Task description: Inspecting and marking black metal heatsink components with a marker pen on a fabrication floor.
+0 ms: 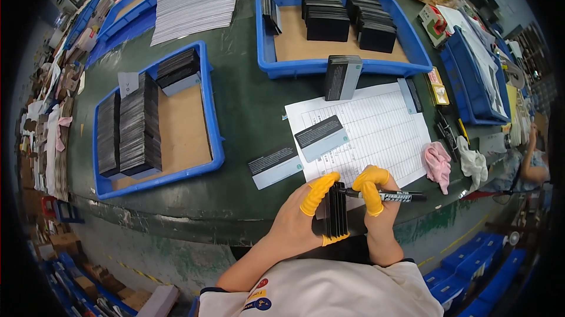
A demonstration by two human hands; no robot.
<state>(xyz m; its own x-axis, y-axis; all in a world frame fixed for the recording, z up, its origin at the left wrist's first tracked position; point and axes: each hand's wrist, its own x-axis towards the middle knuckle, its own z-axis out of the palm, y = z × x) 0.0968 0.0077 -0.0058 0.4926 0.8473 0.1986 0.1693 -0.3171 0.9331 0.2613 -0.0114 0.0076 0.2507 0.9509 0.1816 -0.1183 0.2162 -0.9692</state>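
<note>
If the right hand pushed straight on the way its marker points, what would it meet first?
Most likely the black cards in the left hand; the marker ends at or near them, though depth is unclear.

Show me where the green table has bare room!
Bare green table lies between the left blue tray, far blue tray and white sheet, plus a strip along the left tray's near side. It's crowded around the left hand with black cards, the right hand with a marker, and the pink cloth.
</note>
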